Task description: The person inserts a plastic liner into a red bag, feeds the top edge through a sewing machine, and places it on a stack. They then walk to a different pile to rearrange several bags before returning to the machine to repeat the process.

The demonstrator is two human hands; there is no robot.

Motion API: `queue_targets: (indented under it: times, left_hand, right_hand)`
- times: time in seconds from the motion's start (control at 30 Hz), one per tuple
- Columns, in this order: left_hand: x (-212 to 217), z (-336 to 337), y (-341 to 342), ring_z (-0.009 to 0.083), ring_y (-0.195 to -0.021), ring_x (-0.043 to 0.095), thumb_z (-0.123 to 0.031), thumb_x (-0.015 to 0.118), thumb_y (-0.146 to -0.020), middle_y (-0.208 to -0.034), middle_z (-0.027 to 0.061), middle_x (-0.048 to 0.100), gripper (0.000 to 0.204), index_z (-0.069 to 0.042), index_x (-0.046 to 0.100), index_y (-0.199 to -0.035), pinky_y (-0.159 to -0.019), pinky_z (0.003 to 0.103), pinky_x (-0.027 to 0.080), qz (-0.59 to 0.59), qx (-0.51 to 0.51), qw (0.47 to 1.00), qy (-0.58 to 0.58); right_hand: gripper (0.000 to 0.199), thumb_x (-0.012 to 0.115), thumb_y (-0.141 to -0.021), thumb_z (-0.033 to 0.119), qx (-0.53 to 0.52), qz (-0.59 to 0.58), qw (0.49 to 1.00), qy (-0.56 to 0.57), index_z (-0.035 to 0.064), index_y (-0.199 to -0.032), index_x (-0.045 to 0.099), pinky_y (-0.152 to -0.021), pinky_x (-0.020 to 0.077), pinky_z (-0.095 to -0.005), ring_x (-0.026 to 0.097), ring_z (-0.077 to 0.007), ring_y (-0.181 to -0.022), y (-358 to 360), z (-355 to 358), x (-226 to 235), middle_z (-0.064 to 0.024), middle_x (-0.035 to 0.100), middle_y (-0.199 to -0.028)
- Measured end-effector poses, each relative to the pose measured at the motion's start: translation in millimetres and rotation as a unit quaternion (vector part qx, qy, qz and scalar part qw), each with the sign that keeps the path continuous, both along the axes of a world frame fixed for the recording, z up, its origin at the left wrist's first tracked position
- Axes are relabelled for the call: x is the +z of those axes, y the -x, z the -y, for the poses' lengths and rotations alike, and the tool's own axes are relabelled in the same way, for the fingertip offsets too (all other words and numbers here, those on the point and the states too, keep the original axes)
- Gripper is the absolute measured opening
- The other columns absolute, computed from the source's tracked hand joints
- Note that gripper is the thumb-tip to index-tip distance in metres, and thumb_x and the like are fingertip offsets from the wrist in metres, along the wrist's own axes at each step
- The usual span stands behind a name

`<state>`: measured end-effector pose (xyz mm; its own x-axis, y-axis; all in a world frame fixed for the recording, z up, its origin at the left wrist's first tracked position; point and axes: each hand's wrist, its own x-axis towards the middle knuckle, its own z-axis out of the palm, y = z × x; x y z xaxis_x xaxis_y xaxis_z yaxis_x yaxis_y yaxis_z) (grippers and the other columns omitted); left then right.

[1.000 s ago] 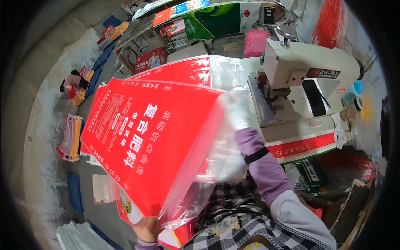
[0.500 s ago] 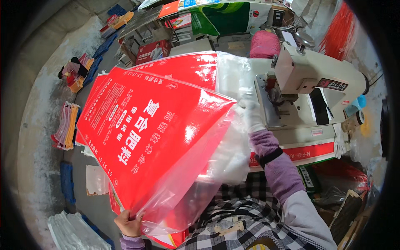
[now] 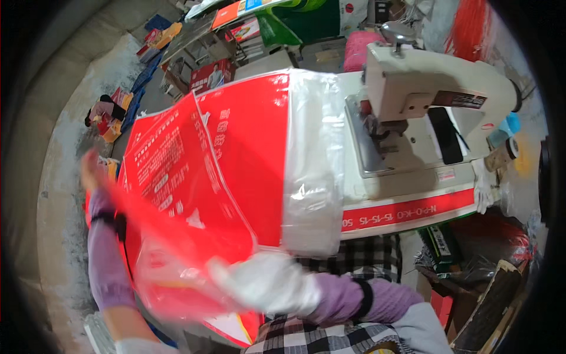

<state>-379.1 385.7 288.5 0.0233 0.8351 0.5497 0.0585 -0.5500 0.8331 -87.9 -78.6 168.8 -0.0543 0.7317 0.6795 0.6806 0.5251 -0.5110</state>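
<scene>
A red plastic bag (image 3: 162, 227), with white print and a clear liner at its edge, stretches in a motion-blurred fold between my two hands. My bare left hand (image 3: 90, 170) is raised at the far left end of this fold, closed on the bag, its fingers smeared. My right hand (image 3: 268, 282), in a white glove, is closed on the near edge of the bag, low in the middle. Beneath lies a stack of similar red bags (image 3: 253, 159), whose clear liner ends (image 3: 312, 171) reach toward the white sewing machine (image 3: 436, 76).
A black phone (image 3: 446, 135) lies on the machine's bed, with a white glove (image 3: 483, 186) at the table's right end. Pink thread (image 3: 361, 52) stands behind. Folded cloth bundles (image 3: 110, 112) sit along the left wall, a printed red box (image 3: 213, 75) beyond the stack.
My left hand has swung up and to the far left with the bag. The right has moved from beside the machine down and left, turning the bag and uncovering more of the stack.
</scene>
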Motion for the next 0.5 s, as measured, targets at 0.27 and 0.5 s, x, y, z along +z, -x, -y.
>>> queue_targets:
  times: [0.27,0.5]
  left_hand:
    - [-192,171,-478,0.0235,-0.075,0.067,0.005,0.059,-0.071,-0.087,0.0102,0.070,0.026,-0.008,0.073,-0.089,-0.067,0.032,0.053,-0.372,-0.415,0.789,-0.258]
    - [-255,252,-521,0.0262,-0.071,0.066,-0.002,0.060,-0.070,-0.077,0.0077,0.067,0.026,-0.018,0.073,-0.085,-0.061,0.036,0.053,-0.434,-0.432,0.684,-0.397]
  right_hand:
    - [0.046,0.059,-0.082,0.002,-0.432,-0.340,0.823,0.141,0.0087,-0.128,0.058,-0.058,0.0496,-0.0391,0.061,-0.0330,-0.062,-89,219,-203,-0.0124,0.066,-0.081]
    - [0.032,0.063,-0.084,0.032,-0.466,0.003,0.799,0.379,0.0277,-0.116,0.066,-0.047,0.0389,-0.0385,0.052,-0.0264,-0.049,-71,324,-215,-0.0100,0.052,-0.063]
